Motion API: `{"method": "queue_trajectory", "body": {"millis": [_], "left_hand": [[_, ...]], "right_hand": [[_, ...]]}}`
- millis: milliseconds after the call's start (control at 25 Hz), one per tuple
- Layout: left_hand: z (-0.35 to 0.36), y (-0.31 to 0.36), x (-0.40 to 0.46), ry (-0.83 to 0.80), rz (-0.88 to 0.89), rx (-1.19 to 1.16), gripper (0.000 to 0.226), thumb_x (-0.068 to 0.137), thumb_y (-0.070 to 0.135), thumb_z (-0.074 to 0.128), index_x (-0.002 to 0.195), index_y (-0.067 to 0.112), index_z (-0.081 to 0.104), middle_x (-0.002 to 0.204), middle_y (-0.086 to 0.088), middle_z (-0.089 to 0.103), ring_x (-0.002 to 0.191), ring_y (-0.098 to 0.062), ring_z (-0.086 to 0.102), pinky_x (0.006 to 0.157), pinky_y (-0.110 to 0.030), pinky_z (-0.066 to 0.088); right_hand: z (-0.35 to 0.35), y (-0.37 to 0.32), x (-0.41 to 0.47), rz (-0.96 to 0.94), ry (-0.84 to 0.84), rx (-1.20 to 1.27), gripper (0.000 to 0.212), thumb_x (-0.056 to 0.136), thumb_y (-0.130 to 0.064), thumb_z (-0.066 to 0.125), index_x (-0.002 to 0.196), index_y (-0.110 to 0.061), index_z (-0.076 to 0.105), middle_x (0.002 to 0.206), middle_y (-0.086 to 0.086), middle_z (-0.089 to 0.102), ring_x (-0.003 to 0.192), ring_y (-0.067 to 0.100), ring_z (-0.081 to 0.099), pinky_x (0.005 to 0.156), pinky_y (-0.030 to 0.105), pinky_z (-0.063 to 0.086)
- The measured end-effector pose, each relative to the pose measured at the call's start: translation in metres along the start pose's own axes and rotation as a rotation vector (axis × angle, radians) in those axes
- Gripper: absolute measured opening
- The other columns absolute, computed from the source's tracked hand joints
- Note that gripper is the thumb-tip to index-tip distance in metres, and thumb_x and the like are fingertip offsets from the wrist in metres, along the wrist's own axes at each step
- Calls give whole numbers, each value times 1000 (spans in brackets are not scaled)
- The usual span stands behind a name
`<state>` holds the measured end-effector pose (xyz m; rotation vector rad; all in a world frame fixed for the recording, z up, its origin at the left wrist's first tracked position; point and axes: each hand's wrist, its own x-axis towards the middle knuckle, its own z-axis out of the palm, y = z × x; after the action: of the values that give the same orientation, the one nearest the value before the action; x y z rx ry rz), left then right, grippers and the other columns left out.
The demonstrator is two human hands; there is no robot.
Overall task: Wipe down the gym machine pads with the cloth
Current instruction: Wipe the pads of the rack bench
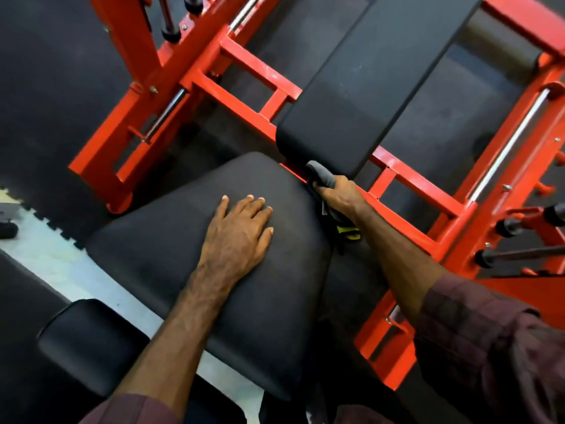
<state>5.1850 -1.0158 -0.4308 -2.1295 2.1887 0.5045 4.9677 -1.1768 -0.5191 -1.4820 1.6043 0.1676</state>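
A wide black seat pad [171,270] fills the middle of the view. My left hand [241,231] rests flat on its upper part with fingers spread. A long black back pad [367,87] runs away toward the upper right. My right hand [339,197] grips a grey cloth [319,175] at the gap between the two pads, against the near end of the back pad. A yellow-and-black part of the cloth [348,232] hangs below the hand. A smaller black pad [88,344] sits at the lower left.
The red steel frame [253,78] of the machine surrounds the pads, with chrome guide rods [507,145] on both sides. Black-tipped weight pegs [507,228] stick out at the right. Dark rubber mats [61,87] cover the floor, with a pale strip [33,237] at the left.
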Motion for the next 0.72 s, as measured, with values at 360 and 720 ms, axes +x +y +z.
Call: {"method": "queue_trajectory", "body": {"millis": [360,720], "left_hand": [[-17,-8,-3,5,-37,22,43,98,33,70,137,15,70,148,-7,64,142,-28,56,120,-63,38],[-50,-15,-18,0,-121,55,42,99,35,64,136,18,70,145,-3,66,140,-26,58,120,-61,39]], "right_hand": [[0,-80,-2,-230,-7,-351,38,83,-35,60,117,-21,67,116,8,73,110,36,68,85,44,58],[28,-149,21,-446,-108,-48,61,97,-45,69,153,-27,52,147,3,62,137,25,57,114,35,43]]}}
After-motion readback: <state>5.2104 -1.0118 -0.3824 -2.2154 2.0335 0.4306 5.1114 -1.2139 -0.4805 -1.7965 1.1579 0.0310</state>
